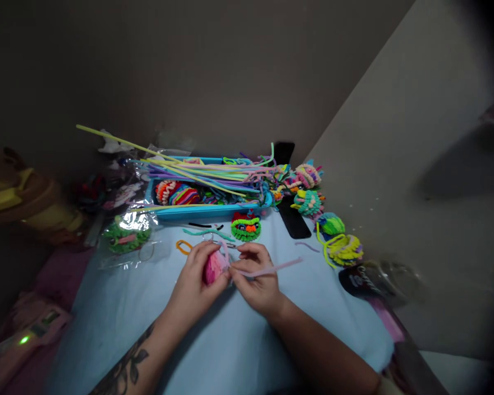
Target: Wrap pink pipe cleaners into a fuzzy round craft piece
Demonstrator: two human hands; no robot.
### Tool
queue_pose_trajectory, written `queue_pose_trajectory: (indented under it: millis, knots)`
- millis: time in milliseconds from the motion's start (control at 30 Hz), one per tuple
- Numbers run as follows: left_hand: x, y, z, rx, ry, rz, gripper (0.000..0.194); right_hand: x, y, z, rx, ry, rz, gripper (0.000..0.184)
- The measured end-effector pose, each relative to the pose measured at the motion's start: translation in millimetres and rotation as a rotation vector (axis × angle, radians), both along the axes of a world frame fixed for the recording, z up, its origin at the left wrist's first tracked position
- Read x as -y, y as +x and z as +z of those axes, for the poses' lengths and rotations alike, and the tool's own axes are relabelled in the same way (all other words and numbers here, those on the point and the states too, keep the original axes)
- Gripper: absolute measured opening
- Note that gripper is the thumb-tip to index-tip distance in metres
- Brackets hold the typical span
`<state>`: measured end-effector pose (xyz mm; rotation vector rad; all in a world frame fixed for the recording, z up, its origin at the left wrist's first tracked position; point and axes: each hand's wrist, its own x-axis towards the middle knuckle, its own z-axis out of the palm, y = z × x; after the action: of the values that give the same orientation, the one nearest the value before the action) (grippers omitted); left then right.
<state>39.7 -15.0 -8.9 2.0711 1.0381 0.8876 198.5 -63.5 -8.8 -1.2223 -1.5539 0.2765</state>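
My left hand point(200, 274) is wrapped round a small pink pipe-cleaner bundle point(215, 267), partly hidden by the fingers. Between thumb and fingertips, my right hand point(257, 280) pinches a pale pink pipe cleaner point(278, 267). Its free end sticks out to the right, and a loop of it rises at the pink bundle. Just beyond my hands sits a green pipe-cleaner figure point(246, 227) with a red top and an orange middle. An orange pipe-cleaner loop point(183, 247) and a teal pipe cleaner point(201, 232) lie near my left fingers.
Behind stands a blue tray point(214, 210) heaped with long pipe cleaners point(214, 174). A black phone-like slab point(295, 219), a yellow pipe-cleaner ball point(344, 250) and a bottle point(379, 280) lie to the right. At left, clear plastic point(152, 247) covers a green figure point(127, 237).
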Motion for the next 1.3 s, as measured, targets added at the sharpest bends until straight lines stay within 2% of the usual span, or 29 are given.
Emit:
queue_pose_trajectory:
  millis: [100, 233, 333, 433, 533, 667, 767, 967, 1133, 1300]
  knots:
    - [1, -1, 0.6, 0.018, 0.004, -0.059, 0.046, 0, 4, 1.6, -0.032, -0.012, -0.027, 0.01]
    - [6, -1, 4.0, -0.004, -0.01, -0.202, 0.049, 1, 12, 6.6, -0.148, -0.077, -0.093, 0.007]
    - [9, -1, 6.4, -0.007, -0.03, -0.27, 0.05, 0, 18, 9.9, -0.235, -0.103, -0.105, 0.012]
    - [10, -1, 6.9, 0.021, -0.053, -0.262, 0.054, -3, 22, 10.1, -0.279, -0.127, -0.022, 0.021]
    - [10, 0, 7.4, 0.039, -0.17, -0.19, 0.06, -7, 24, 6.6, -0.359, -0.209, 0.047, 0.031]
    - [10, -1, 10.9, 0.06, -0.295, -0.162, 0.06, -12, 23, 0.3, -0.4, -0.351, 0.092, 0.024]
    - [10, -2, 13.9, 0.081, -0.308, -0.187, 0.057, -14, 23, -2.3, -0.446, -0.347, 0.16, 0.025]
    - [10, -1, 13.6, 0.075, -0.249, -0.234, 0.057, -15, 24, -0.3, -0.328, -0.316, 0.079, 0.013]
    - [9, 0, 11.8, 0.042, -0.177, -0.218, 0.055, -15, 21, 1.6, -0.205, -0.275, 0.027, 0.005]
    - [8, 0, 13.4, 0.013, -0.124, -0.218, 0.051, -14, 21, 2.2, -0.051, -0.192, 0.004, 0.008]
